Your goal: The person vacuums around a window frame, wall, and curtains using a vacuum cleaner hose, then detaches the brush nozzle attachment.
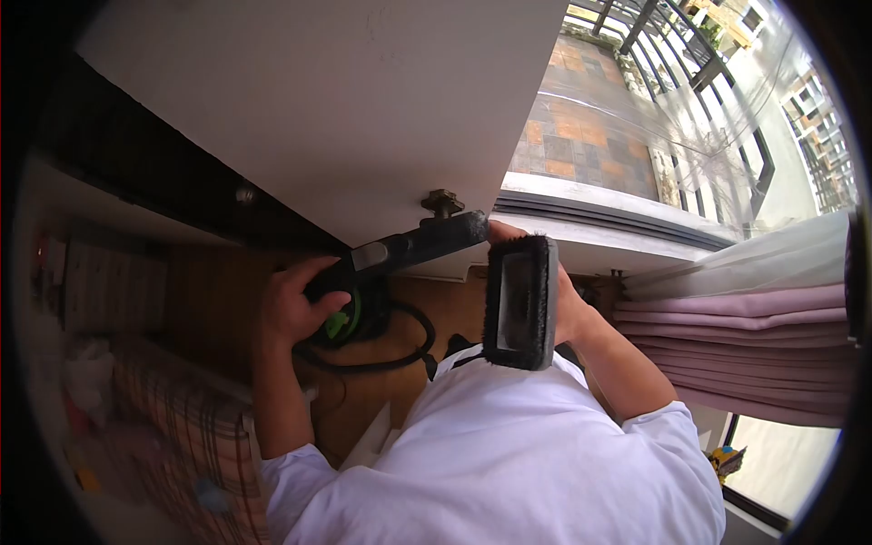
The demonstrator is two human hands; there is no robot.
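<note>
My left hand (304,300) is wrapped round a black vacuum hose handle (413,247) with a grey patch on its side. The handle points to the right, its far end close to my right hand (568,304). That hand holds a rectangular black vacuum brush head (522,304) from behind, bristles round its rim and its hollow opening towards me. Most of the right fingers are hidden behind the brush. Between the handle's end and the brush there is a small gap. Below, a green and black vacuum cleaner (341,322) stands on the floor, partly covered by my left hand.
A black hose (420,320) curls over the wooden floor (459,313). Ahead is a white panel (363,109) with a metal knob (441,202). On the right are a window track (618,222), a tiled balcony and pink curtains (727,336); plaid fabric (182,409) lies left.
</note>
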